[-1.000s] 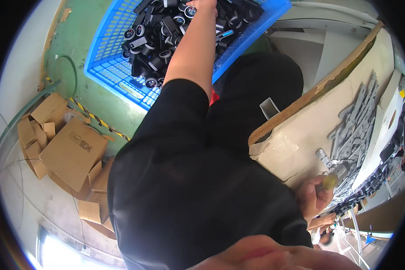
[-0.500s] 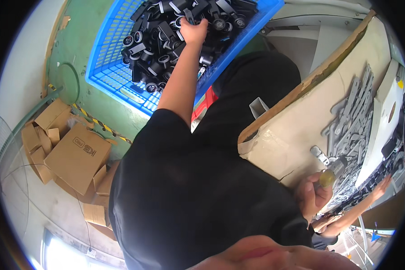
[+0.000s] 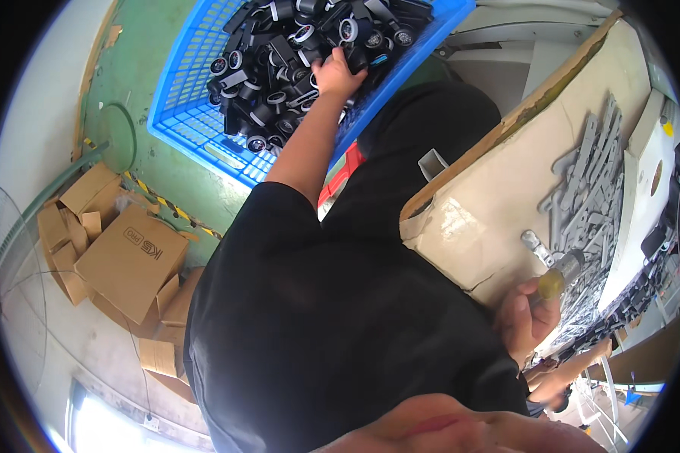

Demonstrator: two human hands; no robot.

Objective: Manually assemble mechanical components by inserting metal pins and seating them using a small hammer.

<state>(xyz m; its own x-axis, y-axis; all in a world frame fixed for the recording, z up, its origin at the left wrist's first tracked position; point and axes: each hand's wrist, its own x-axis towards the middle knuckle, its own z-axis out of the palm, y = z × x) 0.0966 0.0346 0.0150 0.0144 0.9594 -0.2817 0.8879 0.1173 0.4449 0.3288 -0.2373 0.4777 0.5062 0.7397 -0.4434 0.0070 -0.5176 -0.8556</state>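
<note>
My left hand [image 3: 338, 78] is inside a blue plastic basket [image 3: 172, 106] at the upper middle, among a heap of black parts [image 3: 268, 94]. Many of these have round ends ringed in white. Thumb and forefinger close around a black part [image 3: 356, 60], much of it hidden in the pile. Over the worktable at the right, my right hand [image 3: 527, 321] is closed around a grey, cylindrical tool [image 3: 570, 264] with a rounded, translucent yellow end. Beside the tool's tip lies a small silvery metal piece [image 3: 536, 248].
Long grey metal parts [image 3: 589, 177] lie heaped on the worktable [image 3: 499, 204], with a white board [image 3: 635, 219] beyond. Another person's arm [image 3: 574, 371] reaches in at lower right. Cardboard boxes [image 3: 132, 264] stand on the left. An open-ended metal tube [image 3: 432, 164] sits at the table's edge.
My left hand has shifted nearer and slightly right within the basket. My right hand stays almost in place with the tool. The other person's arm has drawn back from the far parts.
</note>
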